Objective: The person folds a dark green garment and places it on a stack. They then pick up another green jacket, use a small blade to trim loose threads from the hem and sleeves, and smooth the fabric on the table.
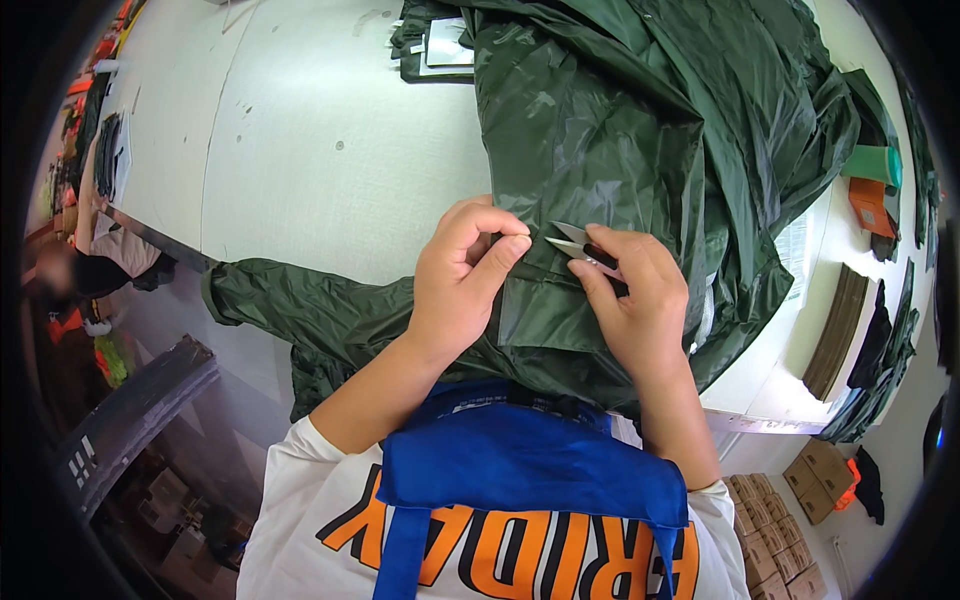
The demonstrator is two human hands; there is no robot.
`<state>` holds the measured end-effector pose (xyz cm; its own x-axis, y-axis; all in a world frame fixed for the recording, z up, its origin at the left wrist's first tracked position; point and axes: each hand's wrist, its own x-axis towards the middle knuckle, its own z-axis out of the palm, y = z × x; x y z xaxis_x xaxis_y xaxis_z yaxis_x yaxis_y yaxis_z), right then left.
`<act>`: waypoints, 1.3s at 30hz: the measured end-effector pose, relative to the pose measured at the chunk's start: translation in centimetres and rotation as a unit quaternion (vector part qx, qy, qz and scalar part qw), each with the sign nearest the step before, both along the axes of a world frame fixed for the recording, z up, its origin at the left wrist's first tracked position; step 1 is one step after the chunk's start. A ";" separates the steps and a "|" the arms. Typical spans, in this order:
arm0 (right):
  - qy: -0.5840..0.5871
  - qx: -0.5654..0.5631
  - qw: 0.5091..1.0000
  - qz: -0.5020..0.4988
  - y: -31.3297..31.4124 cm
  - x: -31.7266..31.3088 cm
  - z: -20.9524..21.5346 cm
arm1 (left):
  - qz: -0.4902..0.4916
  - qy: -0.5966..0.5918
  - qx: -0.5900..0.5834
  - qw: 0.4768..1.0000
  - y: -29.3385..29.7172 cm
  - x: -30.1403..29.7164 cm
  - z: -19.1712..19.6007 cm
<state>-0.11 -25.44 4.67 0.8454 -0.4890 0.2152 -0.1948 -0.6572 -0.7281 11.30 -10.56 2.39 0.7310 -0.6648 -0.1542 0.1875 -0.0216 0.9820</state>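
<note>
A dark green, shiny garment (590, 130) lies spread and rumpled over the table in front of me, with one sleeve (310, 300) stretched to the left. My right hand (645, 300) holds small thread snips (570, 240), their two blades slightly apart and aimed left. Just left of the blade tips, my left hand (455, 280) is closed in a pinch, thumb against forefinger. Whatever lies between those fingertips is too small to make out. Both hands hover over the lower part of the garment.
Folded dark pieces with white labels (447, 45) lie at the table's far side. A green roll (873, 163) and an orange box (872, 207) sit at right. Cardboard cartons (775, 530) are stacked on the floor lower right. Another person (110, 265) is at far left.
</note>
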 end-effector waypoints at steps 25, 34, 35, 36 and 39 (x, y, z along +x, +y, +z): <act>-0.029 -0.017 0.999 0.002 0.2 0.6 0.7 | -0.012 -0.084 0.007 0.996 -0.2 -0.4 1.1; -0.012 0.122 0.947 -0.298 -10.7 -2.0 -2.4 | -0.061 -0.259 0.269 0.926 3.6 2.1 1.7; -0.036 0.057 0.945 -0.319 -13.6 -3.1 -3.9 | -0.061 -0.277 0.295 0.913 5.5 2.6 0.7; -0.001 -0.045 0.946 -0.322 -16.2 -4.6 -4.7 | -0.077 -0.296 0.331 0.893 7.5 3.1 -0.2; 0.155 -0.174 0.911 -0.339 -19.6 -6.0 -4.9 | -0.210 -0.251 0.426 0.843 11.2 4.4 -1.0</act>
